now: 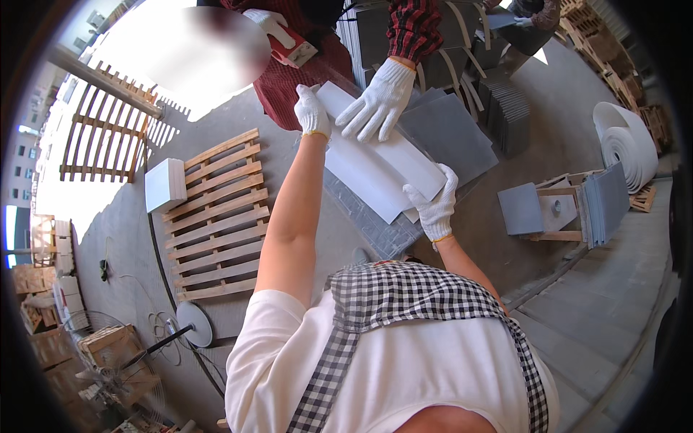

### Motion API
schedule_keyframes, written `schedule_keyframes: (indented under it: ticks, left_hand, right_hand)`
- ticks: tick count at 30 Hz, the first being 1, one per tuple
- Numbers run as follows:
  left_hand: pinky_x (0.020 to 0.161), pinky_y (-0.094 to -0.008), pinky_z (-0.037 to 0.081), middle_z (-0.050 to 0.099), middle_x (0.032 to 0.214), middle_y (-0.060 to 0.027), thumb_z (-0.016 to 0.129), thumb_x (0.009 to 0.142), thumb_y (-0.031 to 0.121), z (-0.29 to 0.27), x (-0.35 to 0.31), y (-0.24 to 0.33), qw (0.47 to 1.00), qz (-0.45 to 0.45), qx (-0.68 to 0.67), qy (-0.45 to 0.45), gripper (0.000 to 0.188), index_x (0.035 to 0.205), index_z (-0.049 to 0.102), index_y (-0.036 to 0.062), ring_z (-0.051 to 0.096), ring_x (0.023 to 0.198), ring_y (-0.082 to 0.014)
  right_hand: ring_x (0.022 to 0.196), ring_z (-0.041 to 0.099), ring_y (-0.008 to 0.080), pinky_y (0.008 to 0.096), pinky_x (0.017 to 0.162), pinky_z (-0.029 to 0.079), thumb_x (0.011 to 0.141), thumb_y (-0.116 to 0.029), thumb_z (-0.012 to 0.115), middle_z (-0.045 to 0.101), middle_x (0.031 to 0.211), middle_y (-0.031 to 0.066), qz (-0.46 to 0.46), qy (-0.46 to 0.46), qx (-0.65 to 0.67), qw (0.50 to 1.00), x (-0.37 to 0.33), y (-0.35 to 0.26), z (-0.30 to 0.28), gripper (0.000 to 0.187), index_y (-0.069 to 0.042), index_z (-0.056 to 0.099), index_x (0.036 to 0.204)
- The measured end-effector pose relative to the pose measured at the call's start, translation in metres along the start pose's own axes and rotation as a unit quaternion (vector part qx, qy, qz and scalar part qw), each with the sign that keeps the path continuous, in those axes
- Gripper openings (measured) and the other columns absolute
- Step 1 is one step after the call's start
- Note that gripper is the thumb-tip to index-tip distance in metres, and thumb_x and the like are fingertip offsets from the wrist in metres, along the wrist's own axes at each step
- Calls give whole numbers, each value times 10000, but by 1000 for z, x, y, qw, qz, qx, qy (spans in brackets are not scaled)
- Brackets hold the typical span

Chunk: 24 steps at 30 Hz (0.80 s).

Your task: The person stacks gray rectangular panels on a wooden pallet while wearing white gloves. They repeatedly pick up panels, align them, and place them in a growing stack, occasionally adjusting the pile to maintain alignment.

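The white sheet, folded over itself, lies along the left edge of the worktop, its lower end toward the near corner. Left hand: grip curled at the sheet's far left edge; closure cannot be confirmed. Right hand: grip spread across the lower end; clamping cannot be confirmed. A co-worker's hand rests flat on top. Step in hand, as judged: folding. Next move likely requires keeping edges aligned for the co-worker's red dispenser.
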<state>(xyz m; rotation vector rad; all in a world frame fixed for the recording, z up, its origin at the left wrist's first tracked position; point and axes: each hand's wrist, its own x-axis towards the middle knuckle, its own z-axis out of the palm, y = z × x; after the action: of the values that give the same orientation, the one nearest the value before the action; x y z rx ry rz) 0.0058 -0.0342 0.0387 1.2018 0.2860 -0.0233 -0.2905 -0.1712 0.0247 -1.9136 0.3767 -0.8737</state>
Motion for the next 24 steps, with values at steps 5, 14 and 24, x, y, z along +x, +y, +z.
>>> schedule_keyframes:
  ticks: [5, 14, 24]
  left_hand:
    - [1038, -434, 432, 640, 1232, -210, 552, 993, 278, -7, -48, -1, 913, 340, 158, 160, 439, 1273, 600, -57, 593, 1140, -368]
    - [873, -372, 433, 641, 857, -57, 628, 828, 371, 26, -191, 18, 510, 526, 487, -476, 281, 901, 654, 100, 607, 883, -245]
    - [820, -415, 431, 675, 724, -92, 596, 907, 425, 23, -111, 29, 549, 538, 517, -377, 385, 734, 735, 110, 619, 771, -292]
  right_hand:
    - [1123, 576, 231, 374, 957, 508, 689, -248, 931, 526, 1246, 135, 15, -2, 25, 1000, 0, -2, 2, 828, -20, 440, 1314]
    - [1104, 597, 233, 370, 953, 504, 684, -246, 923, 568, 1222, 125, 24, 3, -3, 1000, 0, -1, 1, 822, -49, 449, 1325]
    - [1098, 591, 223, 374, 951, 517, 696, -238, 933, 544, 1240, 135, 25, -12, 67, 997, -3, 2, -1, 815, -30, 440, 1311]
